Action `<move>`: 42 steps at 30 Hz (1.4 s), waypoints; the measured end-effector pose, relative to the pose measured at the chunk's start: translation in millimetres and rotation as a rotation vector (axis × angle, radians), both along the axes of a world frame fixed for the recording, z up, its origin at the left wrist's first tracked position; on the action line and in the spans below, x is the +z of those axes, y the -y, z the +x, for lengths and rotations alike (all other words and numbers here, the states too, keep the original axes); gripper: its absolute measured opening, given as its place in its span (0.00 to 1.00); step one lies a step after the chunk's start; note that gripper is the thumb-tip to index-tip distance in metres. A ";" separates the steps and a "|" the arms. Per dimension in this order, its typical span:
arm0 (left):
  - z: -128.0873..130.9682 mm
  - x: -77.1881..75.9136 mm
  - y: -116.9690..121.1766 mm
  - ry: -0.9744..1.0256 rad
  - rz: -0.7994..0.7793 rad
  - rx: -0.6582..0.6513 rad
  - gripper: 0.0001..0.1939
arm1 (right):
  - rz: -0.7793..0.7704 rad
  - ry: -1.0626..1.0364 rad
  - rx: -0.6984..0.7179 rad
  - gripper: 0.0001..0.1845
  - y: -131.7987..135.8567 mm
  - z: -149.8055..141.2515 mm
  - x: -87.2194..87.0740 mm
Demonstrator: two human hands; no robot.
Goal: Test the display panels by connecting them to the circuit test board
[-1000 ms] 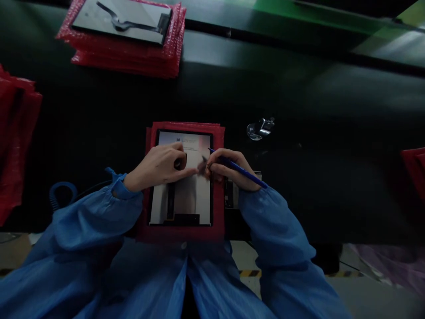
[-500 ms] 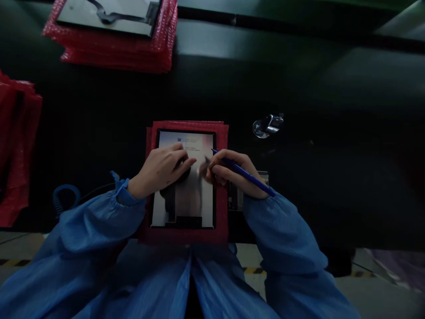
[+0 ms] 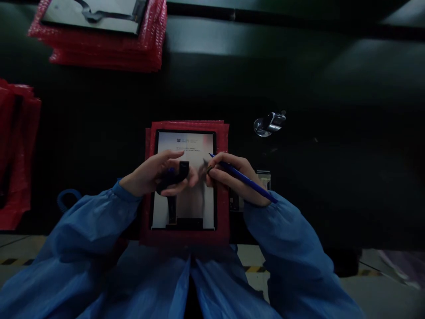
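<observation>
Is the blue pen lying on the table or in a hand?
In a hand: the right hand grips the blue pen between its fingers.

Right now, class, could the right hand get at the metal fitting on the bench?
Probably yes: the metal fitting lies just beyond the right hand, with no object showing between them, though that hand is holding a pen.

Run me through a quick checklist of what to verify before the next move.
1. Display panel lying flat on the red bubble bag: ok.
2. Small black piece held in the left hand: ok.
3. Blue pen gripped in the right hand: ok.
4. Pen tip touching the display panel: cannot tell, too dim and small.
5. Printed text at the panel's top edge readable: cannot tell, too small.
6. Chrome fitting apart from the red bubble bag: ok.
</observation>
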State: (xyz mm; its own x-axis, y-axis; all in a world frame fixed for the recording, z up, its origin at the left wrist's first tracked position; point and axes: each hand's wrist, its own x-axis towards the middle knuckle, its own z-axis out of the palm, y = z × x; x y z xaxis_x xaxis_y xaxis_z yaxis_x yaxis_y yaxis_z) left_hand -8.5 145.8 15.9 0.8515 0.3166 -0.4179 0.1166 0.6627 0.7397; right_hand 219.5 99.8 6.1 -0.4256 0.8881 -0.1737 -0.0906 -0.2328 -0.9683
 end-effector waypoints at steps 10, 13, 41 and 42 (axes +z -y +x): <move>2.5 4.6 10.5 -0.193 0.468 0.298 0.09 | 0.078 0.192 -0.032 0.10 5.9 -4.4 6.2; 8.5 9.0 15.8 -0.232 0.699 0.348 0.07 | 0.110 0.229 -0.040 0.09 6.1 -3.9 6.7; 14.6 -3.0 23.7 -0.437 1.042 0.395 0.11 | 0.112 0.311 -0.043 0.12 4.8 -3.7 -0.6; 14.5 -3.4 23.7 -0.426 1.031 0.390 0.11 | 0.116 0.311 -0.043 0.12 4.8 -3.8 -0.7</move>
